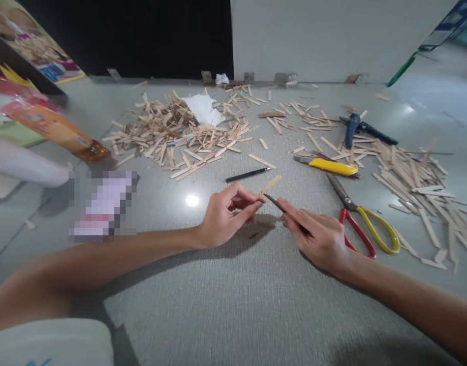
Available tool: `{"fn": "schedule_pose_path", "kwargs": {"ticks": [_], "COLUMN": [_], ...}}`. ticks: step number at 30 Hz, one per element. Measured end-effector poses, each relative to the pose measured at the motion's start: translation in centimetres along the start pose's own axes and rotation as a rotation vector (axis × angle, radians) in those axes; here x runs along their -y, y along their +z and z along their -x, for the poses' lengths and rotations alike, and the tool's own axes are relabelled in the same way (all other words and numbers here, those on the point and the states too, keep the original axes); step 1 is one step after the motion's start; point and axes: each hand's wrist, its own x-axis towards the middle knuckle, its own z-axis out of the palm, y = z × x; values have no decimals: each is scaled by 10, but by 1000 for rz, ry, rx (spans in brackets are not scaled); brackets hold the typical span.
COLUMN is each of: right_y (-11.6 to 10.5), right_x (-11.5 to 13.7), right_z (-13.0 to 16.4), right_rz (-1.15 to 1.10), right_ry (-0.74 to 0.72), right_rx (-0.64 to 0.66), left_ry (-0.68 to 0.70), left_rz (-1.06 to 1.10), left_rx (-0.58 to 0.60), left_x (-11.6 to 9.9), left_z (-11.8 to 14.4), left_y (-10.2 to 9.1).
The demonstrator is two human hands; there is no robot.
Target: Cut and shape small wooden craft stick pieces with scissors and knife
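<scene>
While the left hand (225, 213) pinches a short wooden stick (269, 186) between thumb and fingertips, the right hand (320, 235) is closed around a thin dark blade (279, 204) whose tip rests right at the stick's near end. To my eye this is the trimming or marking step: the stick is raised just off the grey table (233, 305), angled toward one o'clock, with the tool meeting it where the two hands almost touch. A clean stroke from here would call for a steady pinch on the left, a small controlled push on the right, and fingertips kept out of the blade's line, since they sit very close to it.

The stick itself is pale, flat and narrow, like an ice-lolly stick, with a squared far end; I cannot tell whether it has already been scored.

Around the hands, red-and-yellow scissors (365, 223) lie just beside the right hand at three o'clock. A yellow-handled cutter (328, 166) sits at one o'clock, and a dark pencil (247, 175) lies at twelve. A big heap of stick offcuts (176, 134) spreads at eleven o'clock with a white paper scrap (203, 109) on it, and more long sticks (416, 183) fan out at two o'clock. A blue glue gun (357, 127) rests farther off at one o'clock.
</scene>
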Motion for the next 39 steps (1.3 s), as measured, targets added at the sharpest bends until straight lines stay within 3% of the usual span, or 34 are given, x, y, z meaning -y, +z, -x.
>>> {"fn": "schedule_pose_path", "kwargs": {"ticks": [7,11,16,25,32,39], "right_y": [0,1,1,0,3,6], "right_x": [-4,-3,-1,13,19,17], "right_z": [1,2,3,12,15,11], "right_rz": [-3,16,58,160,65,-103], "right_ry": [-20,-18,7,-52,4,140], "right_rx": [4,16,70,119,72,35], "left_ry": [-101,-70,72,336,433,326], "left_rz": [9,-141,-485,-729,-768,-691], "left_rx": [85,85,91,60,58,6], "left_x": [-3,-2,-1,9,17,13], "left_z": [-1,-1,1,10,12,11], "left_y": [0,-1,-1,-5,-7,2]}}
